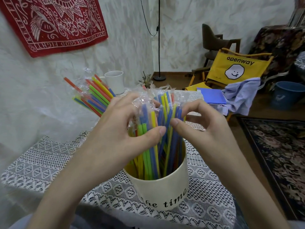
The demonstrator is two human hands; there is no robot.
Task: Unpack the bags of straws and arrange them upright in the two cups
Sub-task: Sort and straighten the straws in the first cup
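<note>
A cream cup (pixel 158 187) with black lettering stands on the lace cloth close in front of me. Several wrapped straws (pixel 148 159) in blue, yellow and green stand upright in it, their clear wrappers bunched at the top. My left hand (pixel 122 129) grips the straw tops from the left, thumb pressed against them. My right hand (pixel 201 126) pinches straws on the right side between thumb and fingers. Further back left, a second bunch of wrapped straws (pixel 94 96) leans out at an angle; what holds it is hidden. A white cup (pixel 115 81) stands behind it by the wall.
A lace tablecloth (pixel 41 159) covers the table against the white wall. A small dried plant (pixel 145 80) stands at the table's far end. To the right are a yellow folding chair (pixel 231 68), a blue folder (pixel 212 95), a shirt (pixel 242 95), a blue bucket (pixel 287 95) and a patterned rug (pixel 280 154).
</note>
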